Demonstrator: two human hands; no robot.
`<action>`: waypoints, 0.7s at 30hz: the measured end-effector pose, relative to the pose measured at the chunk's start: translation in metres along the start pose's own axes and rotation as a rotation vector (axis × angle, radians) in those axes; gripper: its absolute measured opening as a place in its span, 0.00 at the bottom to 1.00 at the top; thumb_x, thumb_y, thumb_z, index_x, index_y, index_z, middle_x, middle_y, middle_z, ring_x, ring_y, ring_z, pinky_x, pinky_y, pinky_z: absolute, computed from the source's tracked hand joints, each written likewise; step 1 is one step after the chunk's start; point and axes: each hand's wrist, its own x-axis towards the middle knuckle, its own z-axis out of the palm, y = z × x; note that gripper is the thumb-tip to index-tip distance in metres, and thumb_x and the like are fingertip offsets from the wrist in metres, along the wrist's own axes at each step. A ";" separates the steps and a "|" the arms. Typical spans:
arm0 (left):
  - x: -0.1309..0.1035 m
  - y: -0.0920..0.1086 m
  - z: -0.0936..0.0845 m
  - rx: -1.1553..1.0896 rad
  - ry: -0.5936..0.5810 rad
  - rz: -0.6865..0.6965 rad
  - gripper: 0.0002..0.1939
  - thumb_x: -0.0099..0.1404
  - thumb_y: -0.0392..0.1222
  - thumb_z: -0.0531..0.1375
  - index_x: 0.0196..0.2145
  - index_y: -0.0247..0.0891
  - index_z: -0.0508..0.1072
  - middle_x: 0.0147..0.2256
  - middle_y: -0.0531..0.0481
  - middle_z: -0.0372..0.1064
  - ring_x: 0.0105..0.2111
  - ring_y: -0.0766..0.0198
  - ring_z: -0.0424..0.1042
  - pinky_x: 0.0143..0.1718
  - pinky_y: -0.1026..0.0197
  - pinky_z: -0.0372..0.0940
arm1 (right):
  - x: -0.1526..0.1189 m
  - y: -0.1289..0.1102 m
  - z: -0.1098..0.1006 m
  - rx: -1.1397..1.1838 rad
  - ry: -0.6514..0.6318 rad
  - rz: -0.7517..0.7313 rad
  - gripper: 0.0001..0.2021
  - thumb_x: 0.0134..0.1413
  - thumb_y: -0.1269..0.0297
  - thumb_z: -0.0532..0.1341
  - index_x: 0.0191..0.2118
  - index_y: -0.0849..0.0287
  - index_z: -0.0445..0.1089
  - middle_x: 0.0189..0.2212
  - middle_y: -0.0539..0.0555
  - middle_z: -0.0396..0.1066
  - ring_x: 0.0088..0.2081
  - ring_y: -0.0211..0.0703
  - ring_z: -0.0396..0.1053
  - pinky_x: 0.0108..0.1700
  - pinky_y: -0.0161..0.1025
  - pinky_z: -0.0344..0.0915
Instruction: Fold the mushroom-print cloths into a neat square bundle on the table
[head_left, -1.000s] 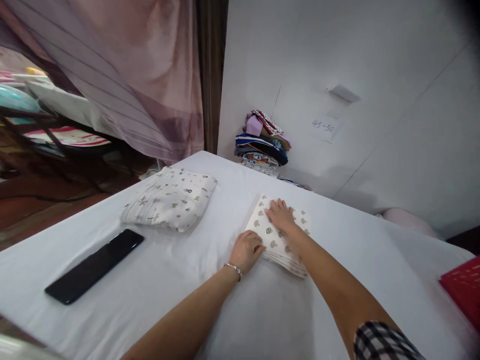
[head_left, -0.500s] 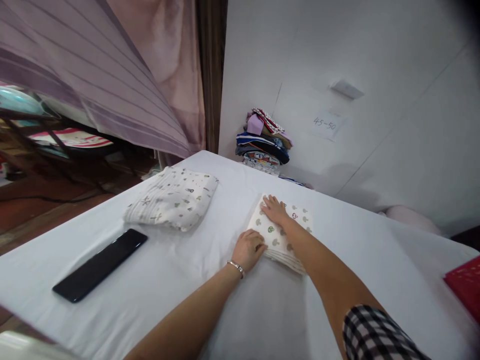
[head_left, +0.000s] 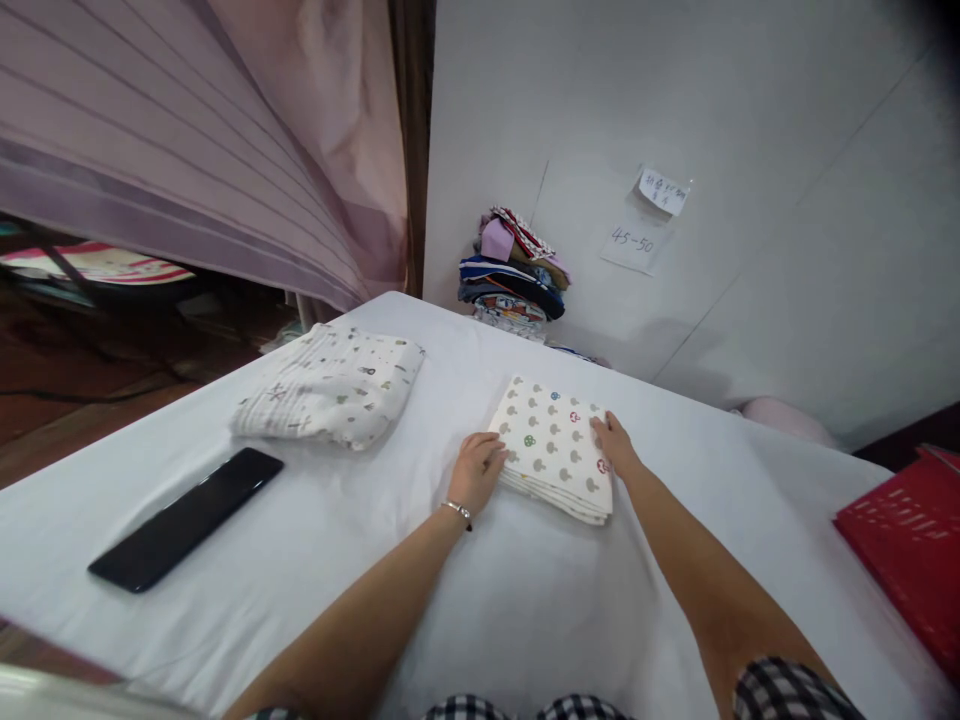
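A folded white cloth with small mushroom-like prints (head_left: pixel 551 445) lies flat on the white-covered table (head_left: pixel 360 520). At its left edge is my left hand (head_left: pixel 478 472), a bracelet on the wrist, its fingers curled against the cloth's side. My right hand (head_left: pixel 615 445) holds the cloth's right edge, fingertips on top. Several layers show along the near edge. Further left rests another folded white cloth with small dark prints (head_left: pixel 334 385), touched by neither hand.
A black phone (head_left: pixel 187 520) lies at the left of the table. A red item (head_left: pixel 907 540) is at the right. Behind the table stands a pile of folded clothes (head_left: pixel 514 270) against the wall, below paper notes (head_left: pixel 634 243). A pink curtain (head_left: pixel 322 130) hangs at the left.
My right hand has moved from the top of the mushroom-print cloth to its right edge, uncovering the print. My left hand stays at the left edge. The view has shifted slightly.
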 end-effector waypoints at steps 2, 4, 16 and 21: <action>0.001 -0.002 -0.001 0.025 0.005 -0.116 0.11 0.61 0.45 0.56 0.40 0.40 0.71 0.46 0.45 0.68 0.44 0.59 0.69 0.41 0.55 0.68 | -0.028 0.008 0.002 0.171 -0.002 0.082 0.32 0.56 0.51 0.51 0.63 0.59 0.50 0.58 0.60 0.60 0.55 0.48 0.62 0.54 0.45 0.62; 0.003 -0.004 -0.003 0.043 -0.024 -0.224 0.16 0.61 0.48 0.56 0.45 0.40 0.69 0.45 0.45 0.69 0.41 0.59 0.70 0.39 0.57 0.68 | -0.058 0.013 0.003 0.389 -0.021 0.150 0.34 0.53 0.52 0.55 0.64 0.56 0.48 0.58 0.58 0.59 0.55 0.47 0.63 0.53 0.44 0.64; 0.045 0.009 -0.012 0.112 -0.239 -0.688 0.20 0.57 0.50 0.59 0.44 0.36 0.68 0.45 0.40 0.70 0.45 0.52 0.70 0.43 0.56 0.64 | -0.150 0.008 -0.029 0.852 -0.259 0.424 0.43 0.47 0.54 0.64 0.64 0.57 0.42 0.42 0.57 0.71 0.34 0.43 0.72 0.32 0.38 0.72; 0.056 0.019 -0.011 -0.112 -0.352 -0.970 0.13 0.56 0.47 0.61 0.34 0.34 0.69 0.33 0.43 0.72 0.34 0.58 0.72 0.28 0.62 0.65 | -0.138 0.009 -0.022 0.882 -0.336 0.379 0.40 0.46 0.57 0.63 0.63 0.58 0.46 0.36 0.56 0.73 0.29 0.41 0.70 0.23 0.35 0.66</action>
